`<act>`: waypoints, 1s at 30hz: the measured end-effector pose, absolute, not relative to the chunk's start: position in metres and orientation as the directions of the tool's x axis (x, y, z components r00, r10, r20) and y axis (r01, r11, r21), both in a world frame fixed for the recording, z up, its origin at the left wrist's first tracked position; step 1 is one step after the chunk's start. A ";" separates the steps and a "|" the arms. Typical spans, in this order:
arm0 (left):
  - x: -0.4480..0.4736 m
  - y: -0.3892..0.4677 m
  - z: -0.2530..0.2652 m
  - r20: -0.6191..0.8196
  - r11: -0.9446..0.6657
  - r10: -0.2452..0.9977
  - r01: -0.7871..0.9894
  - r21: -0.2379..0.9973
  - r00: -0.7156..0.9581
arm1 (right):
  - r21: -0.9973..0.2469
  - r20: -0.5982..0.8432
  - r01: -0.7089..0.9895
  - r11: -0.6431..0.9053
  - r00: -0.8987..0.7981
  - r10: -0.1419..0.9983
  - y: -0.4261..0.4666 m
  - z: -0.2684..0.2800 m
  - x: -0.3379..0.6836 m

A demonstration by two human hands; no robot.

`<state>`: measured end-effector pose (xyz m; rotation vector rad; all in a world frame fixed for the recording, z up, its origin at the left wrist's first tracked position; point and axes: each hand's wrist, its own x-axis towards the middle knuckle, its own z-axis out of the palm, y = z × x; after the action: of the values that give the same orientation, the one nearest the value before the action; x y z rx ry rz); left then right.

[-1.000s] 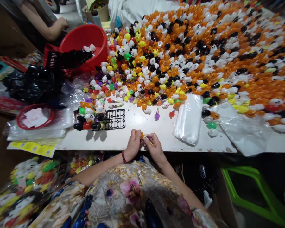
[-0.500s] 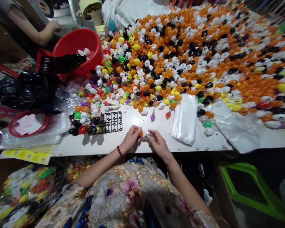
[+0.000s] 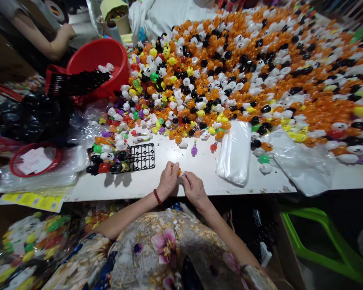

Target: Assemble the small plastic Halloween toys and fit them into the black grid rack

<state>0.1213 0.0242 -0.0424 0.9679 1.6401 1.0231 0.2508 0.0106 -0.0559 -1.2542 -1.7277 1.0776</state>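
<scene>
One small shiny orange plastic piece [image 3: 179,172] sits pinched in the left hand [image 3: 168,179] near the white tabletop's [image 3: 166,155] front edge, with the right hand [image 3: 196,191] closed at its pale end. Glossy multicoloured plastic figures [image 3: 106,156] cover only part of the black plastic grid [image 3: 143,156], so I'd guess partway, massive orange-white-black plastic heap [image 3: 230,64] loose beyond.

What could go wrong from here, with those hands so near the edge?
The small orange piece in the left hand, with the right hand close by, might slip off the table's front edge.
Toys crowd the left of the black grid; a bump could knock some loose.
The loose bag reaches that edge and might slide off.
</scene>
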 end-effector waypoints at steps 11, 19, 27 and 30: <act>0.117 0.099 -0.046 0.184 -0.107 0.979 0.542 0.834 -0.090 | -0.324 0.382 0.913 0.249 -0.114 0.917 0.060 -0.066 0.326; 0.117 0.126 -0.051 0.219 -0.181 0.976 0.577 0.797 0.003 | -0.208 0.226 0.853 0.478 -0.433 0.872 0.130 -0.051 0.279; 0.099 0.118 -0.054 0.036 -0.035 0.999 0.047 0.998 -0.013 | -0.444 0.307 0.769 0.461 -0.353 0.884 0.114 -0.053 0.282; 0.099 0.118 -0.054 -0.057 0.063 0.993 -0.052 0.997 0.104 | -0.551 0.405 0.678 0.486 -0.292 0.867 0.095 -0.048 0.284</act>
<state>0.0990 0.1180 -0.0536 1.1718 1.1209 1.1159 0.2837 0.0954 -0.0484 -1.2690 -2.0604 0.3599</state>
